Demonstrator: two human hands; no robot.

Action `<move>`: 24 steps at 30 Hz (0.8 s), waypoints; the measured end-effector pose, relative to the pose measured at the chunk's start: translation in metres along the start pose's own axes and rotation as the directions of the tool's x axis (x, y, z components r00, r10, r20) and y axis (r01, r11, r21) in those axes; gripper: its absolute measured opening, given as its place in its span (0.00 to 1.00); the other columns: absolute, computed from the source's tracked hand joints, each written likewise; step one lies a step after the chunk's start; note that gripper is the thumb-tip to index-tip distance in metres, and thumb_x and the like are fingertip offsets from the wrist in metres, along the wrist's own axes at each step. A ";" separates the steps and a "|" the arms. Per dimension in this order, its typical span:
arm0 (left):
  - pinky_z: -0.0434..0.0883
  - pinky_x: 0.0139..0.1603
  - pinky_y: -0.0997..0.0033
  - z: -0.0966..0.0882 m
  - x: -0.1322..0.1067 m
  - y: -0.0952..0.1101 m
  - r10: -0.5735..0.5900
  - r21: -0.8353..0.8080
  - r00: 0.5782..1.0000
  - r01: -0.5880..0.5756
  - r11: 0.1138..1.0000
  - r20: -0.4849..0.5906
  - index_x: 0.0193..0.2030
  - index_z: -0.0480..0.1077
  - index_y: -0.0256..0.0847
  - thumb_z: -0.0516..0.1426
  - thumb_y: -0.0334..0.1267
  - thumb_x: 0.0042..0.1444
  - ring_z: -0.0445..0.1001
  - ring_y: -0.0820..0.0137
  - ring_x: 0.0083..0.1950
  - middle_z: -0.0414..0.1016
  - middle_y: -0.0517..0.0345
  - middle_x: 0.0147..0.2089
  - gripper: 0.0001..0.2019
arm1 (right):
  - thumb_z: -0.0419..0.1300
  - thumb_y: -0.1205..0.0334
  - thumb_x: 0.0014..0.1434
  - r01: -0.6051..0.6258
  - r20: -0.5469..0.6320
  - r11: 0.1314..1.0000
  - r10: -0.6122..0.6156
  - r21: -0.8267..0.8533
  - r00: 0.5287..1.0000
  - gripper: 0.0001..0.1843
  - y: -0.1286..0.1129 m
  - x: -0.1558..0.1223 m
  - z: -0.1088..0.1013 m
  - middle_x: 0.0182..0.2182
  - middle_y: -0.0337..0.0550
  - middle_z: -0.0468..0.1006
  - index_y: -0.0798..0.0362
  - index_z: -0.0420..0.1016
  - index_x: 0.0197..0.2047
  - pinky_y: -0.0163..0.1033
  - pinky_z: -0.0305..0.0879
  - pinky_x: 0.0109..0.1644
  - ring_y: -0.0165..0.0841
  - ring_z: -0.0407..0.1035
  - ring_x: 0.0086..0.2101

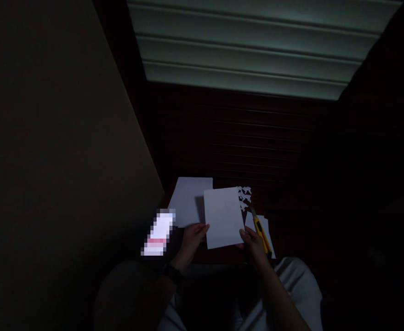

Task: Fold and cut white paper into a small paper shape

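Between my two hands is a white sheet of paper (223, 216), raised a little and throwing a shadow on the sheet behind it. My left hand (194, 236) pinches its lower left edge, thumb on top. The lower right edge is gripped by my right hand (253, 241), also with the thumb on the face. A yellow utility knife (262, 231) lies just right of my right hand, on another piece of white paper (270, 239). Small cut paper scraps (245, 197) sit beyond the held sheet's right edge. Behind on the left lies a larger white sheet (191, 197).
A lit, pixelated phone-like screen (158, 233) is left of my left hand. The small dark table (222, 255) stands close to a wall (67, 115) on the left and dark slatted panels (243, 138) ahead. My knees flank its near edge. The surroundings are dim.
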State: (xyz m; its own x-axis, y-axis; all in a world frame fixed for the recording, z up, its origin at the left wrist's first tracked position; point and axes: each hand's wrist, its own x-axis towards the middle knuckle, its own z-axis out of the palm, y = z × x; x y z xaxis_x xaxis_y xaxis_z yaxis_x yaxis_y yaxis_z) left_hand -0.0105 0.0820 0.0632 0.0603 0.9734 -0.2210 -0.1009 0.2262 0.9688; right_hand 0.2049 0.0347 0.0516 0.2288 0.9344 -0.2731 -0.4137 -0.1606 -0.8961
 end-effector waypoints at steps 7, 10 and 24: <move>0.70 0.30 0.70 -0.010 0.000 -0.007 0.049 0.076 0.999 -0.048 0.996 -0.020 0.34 0.73 0.34 0.60 0.49 0.43 0.74 0.65 0.33 0.77 0.50 0.32 0.18 | 0.65 0.52 0.42 0.088 0.049 0.991 -0.084 -0.099 0.995 0.25 -0.004 -0.005 0.008 0.33 0.46 0.77 0.56 0.73 0.43 0.40 0.66 0.38 0.39 0.70 0.35; 0.69 0.28 0.72 -0.013 -0.001 -0.010 0.075 0.138 0.997 -0.071 0.988 -0.026 0.33 0.74 0.34 0.60 0.49 0.43 0.73 0.66 0.31 0.76 0.51 0.31 0.18 | 0.65 0.52 0.42 0.131 0.032 0.980 -0.127 -0.149 0.991 0.23 0.000 -0.001 0.005 0.33 0.45 0.78 0.56 0.75 0.40 0.40 0.64 0.40 0.38 0.70 0.35; 0.71 0.35 0.67 -0.015 -0.005 -0.010 0.074 0.062 0.996 -0.077 0.995 0.055 0.35 0.73 0.34 0.58 0.50 0.45 0.74 0.63 0.36 0.76 0.50 0.34 0.19 | 0.66 0.54 0.42 0.087 -0.051 0.996 -0.089 -0.024 0.995 0.24 0.009 0.009 -0.004 0.35 0.46 0.78 0.56 0.73 0.43 0.42 0.62 0.46 0.38 0.70 0.39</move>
State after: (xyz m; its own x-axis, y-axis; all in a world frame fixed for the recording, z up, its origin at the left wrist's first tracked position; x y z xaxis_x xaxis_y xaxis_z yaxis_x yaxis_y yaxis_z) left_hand -0.0244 0.0751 0.0531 0.1070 0.9840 -0.1425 -0.0437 0.1479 0.9880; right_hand 0.2064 0.0402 0.0401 0.3089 0.9276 -0.2101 -0.3706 -0.0861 -0.9248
